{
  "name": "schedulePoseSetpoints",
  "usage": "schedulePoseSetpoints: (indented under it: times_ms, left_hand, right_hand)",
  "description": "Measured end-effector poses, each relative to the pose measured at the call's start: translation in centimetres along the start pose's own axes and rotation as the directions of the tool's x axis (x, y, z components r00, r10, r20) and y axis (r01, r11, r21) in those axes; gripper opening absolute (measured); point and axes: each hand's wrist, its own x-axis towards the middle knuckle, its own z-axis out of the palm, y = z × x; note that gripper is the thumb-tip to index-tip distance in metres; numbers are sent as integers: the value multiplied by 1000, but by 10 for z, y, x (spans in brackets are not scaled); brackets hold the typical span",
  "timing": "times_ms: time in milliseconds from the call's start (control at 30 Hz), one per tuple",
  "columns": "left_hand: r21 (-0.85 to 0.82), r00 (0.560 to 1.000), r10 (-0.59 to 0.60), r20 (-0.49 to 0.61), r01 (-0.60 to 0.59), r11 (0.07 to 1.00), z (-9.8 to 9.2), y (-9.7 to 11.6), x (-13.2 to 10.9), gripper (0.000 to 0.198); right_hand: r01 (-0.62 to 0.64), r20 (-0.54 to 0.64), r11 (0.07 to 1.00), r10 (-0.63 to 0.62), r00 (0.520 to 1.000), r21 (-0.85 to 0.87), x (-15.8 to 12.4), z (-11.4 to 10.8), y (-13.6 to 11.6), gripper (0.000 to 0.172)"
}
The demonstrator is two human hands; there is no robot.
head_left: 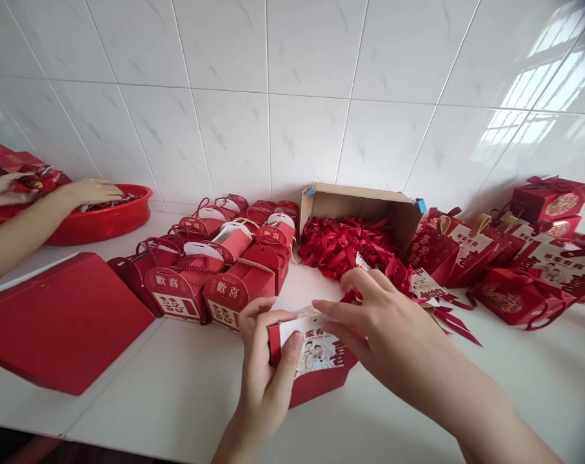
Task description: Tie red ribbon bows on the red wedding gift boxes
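My left hand [267,367] is wrapped round a small red gift box [318,386], its thumb on the front and its fingers behind the left side. The box front has a white panel with a cartoon couple and red characters. At the box's top edge is my right hand [369,316], index finger and thumb bent together there; whatever lies between them is hidden. A bit of red ribbon shows under that hand. Just behind, a cardboard box [360,192] lies on its side, with a heap of red ribbons [343,241] spilling out.
Several red boxes with cord handles [244,283] stand left of centre. A large red box [64,316] lies at the left. Behind it, another person's hands [86,193] reach over a red basin [113,219]. Red gift bags [471,248] and ribboned boxes [519,296] crowd the right. A tiled wall [311,58] closes the back.
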Motion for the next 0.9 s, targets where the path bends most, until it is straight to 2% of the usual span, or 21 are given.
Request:
schedulePoseSetpoints:
  times_ms: [133,233,400,633,900]
  left_hand:
    - [-150,998,-34,51,42,988,2,5,1,16]
    - [-193,995,-96,25,99,976,3,9,0,16]
    - [-228,984,-177,15,176,958,5,11,0,21]
    - [-260,975,-219,23,218,941,5,9,0,24]
    - [-229,968,-250,9,246,942,6,10,1,28]
  right_hand:
    - [65,71,931,-97,993,360,8,3,9,23]
    - [59,120,859,-138,983,509,12,4,14,24]
    - [12,189,851,-130,973,525,13,2,14,24]
    - [-7,212,842,-128,969,540,11,1,10,24]
    - [2,206,894,-105,973,448,13,5,14,22]
